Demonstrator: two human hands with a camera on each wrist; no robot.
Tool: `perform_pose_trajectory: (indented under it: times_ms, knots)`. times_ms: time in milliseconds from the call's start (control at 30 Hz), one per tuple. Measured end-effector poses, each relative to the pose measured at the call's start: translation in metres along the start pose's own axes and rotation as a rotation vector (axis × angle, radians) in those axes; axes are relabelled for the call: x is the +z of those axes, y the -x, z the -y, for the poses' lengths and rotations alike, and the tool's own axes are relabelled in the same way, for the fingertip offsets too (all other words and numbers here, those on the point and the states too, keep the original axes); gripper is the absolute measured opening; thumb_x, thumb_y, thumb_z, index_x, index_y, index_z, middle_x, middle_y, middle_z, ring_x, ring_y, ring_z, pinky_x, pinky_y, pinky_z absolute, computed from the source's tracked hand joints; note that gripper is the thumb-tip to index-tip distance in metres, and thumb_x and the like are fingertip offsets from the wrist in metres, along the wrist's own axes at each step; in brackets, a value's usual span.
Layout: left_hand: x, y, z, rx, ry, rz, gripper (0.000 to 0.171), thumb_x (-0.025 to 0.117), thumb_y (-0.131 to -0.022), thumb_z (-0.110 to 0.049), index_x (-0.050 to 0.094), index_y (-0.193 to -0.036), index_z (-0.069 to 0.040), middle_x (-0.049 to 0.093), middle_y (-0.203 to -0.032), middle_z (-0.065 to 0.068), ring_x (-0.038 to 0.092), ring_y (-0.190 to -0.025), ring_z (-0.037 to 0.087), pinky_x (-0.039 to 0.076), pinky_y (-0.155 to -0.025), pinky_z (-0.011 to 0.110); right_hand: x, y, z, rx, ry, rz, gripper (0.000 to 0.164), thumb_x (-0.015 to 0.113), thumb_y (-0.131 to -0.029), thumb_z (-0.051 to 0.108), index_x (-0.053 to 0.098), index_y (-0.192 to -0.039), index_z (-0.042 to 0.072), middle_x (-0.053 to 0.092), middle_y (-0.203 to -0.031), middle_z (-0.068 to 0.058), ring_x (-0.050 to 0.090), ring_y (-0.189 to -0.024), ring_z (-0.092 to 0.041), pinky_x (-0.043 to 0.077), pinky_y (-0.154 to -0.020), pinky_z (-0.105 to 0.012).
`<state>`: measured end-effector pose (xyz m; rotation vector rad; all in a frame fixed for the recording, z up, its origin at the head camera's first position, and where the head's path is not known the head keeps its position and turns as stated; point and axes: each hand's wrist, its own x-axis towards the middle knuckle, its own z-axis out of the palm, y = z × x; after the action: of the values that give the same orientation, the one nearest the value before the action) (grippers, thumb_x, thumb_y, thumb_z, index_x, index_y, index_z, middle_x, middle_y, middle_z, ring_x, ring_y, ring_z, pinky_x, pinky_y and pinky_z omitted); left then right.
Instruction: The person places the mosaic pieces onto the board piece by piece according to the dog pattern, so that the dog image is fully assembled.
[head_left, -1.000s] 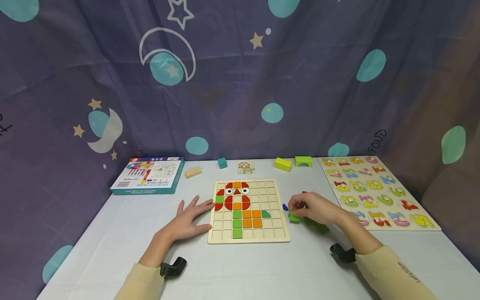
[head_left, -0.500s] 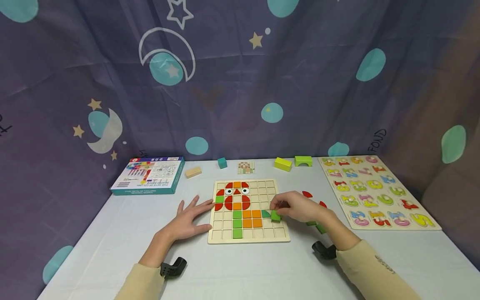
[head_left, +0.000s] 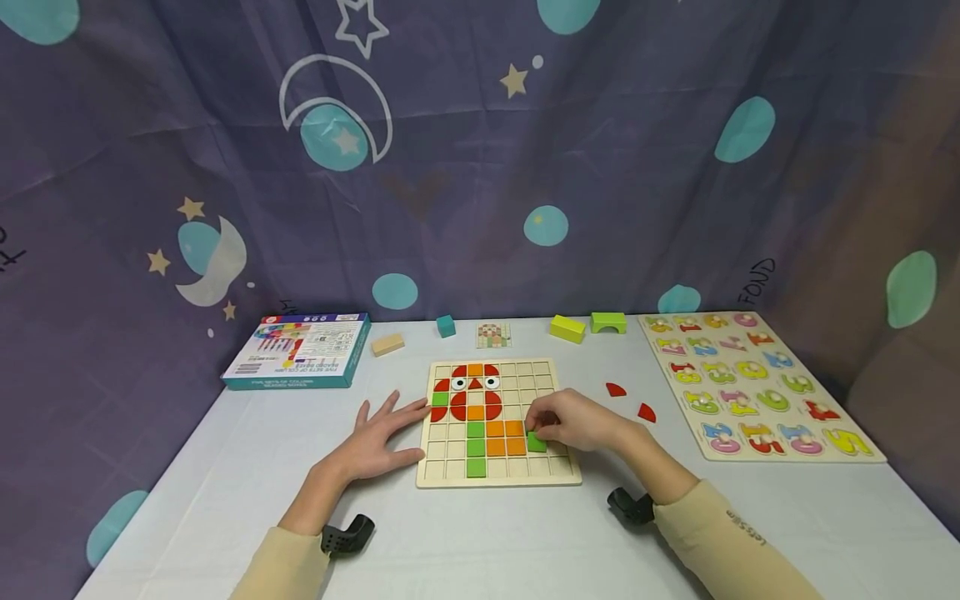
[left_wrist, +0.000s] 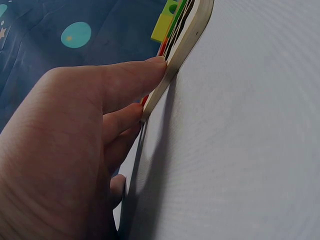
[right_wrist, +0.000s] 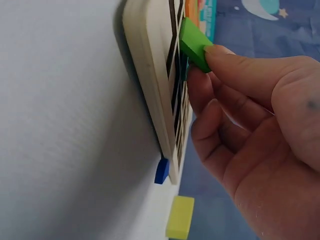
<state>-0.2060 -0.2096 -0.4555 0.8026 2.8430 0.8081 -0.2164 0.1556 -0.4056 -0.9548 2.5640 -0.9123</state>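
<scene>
A wooden grid board lies in front of me, with red, orange, green and white-eyed tiles forming a figure on its left and middle. My right hand pinches a green square tile between thumb and fingers, over a cell just right of the orange tiles. In the right wrist view the green tile is tilted, its lower edge at the grid. The right hand hides the dark green quarter tile in the head view. My left hand lies spread, thumb and fingertips touching the board's left edge.
Two red quarter pieces lie right of the board. A blue piece sits by its edge. A number puzzle stands far right, a box at back left. Behind are a pattern card and several blocks.
My right hand has picked up the green square tile right of the board and carried it left over the grid, lowering it beside the orange tiles. The left hand has stayed still.
</scene>
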Motion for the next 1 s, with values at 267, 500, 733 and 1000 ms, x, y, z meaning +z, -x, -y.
perform_pose_trajectory:
  times_ms: [267,500,733,1000]
  knots:
    - [0.0,0.001,0.0,0.001,0.002,-0.001,0.068,0.068,-0.091,-0.046,0.051,-0.151,-0.019,0.038,-0.16,-0.003,0.011,-0.152,0.038,-0.007,-0.112,0.069,0.006,0.001,0.001,0.002,0.061,0.003,0.014,0.073,-0.09,0.001,0.072,-0.092,0.015,0.062,-0.085,0.01,0.055,-0.078,-0.012,0.051,-0.073,-0.027]
    - [0.0,0.001,-0.001,0.002,0.003,0.004,0.068,0.068,-0.091,-0.046,0.05,-0.151,-0.018,0.038,-0.16,-0.002,0.01,-0.152,0.038,-0.007,-0.112,0.07,0.009,0.003,0.0,-0.037,0.072,-0.011,0.012,0.074,-0.09,0.001,0.074,-0.094,0.012,0.062,-0.089,0.007,0.054,-0.08,-0.011,0.051,-0.074,-0.028]
    - [0.0,0.001,-0.001,-0.001,0.0,0.003,0.068,0.069,-0.091,-0.046,0.051,-0.151,-0.019,0.037,-0.16,-0.004,0.01,-0.152,0.037,-0.007,-0.113,0.069,0.009,0.005,-0.001,-0.02,0.059,-0.018,0.012,0.074,-0.09,0.003,0.071,-0.095,0.013,0.06,-0.087,0.008,0.055,-0.08,-0.012,0.051,-0.075,-0.027]
    - [0.0,0.0,0.0,-0.004,0.002,0.004,0.068,0.068,-0.091,-0.047,0.051,-0.151,-0.02,0.037,-0.16,-0.005,0.009,-0.153,0.036,-0.008,-0.113,0.068,-0.003,0.016,-0.008,0.019,-0.003,-0.047,0.013,0.075,-0.09,0.004,0.071,-0.101,0.01,0.06,-0.085,0.007,0.055,-0.081,-0.015,0.05,-0.073,-0.028]
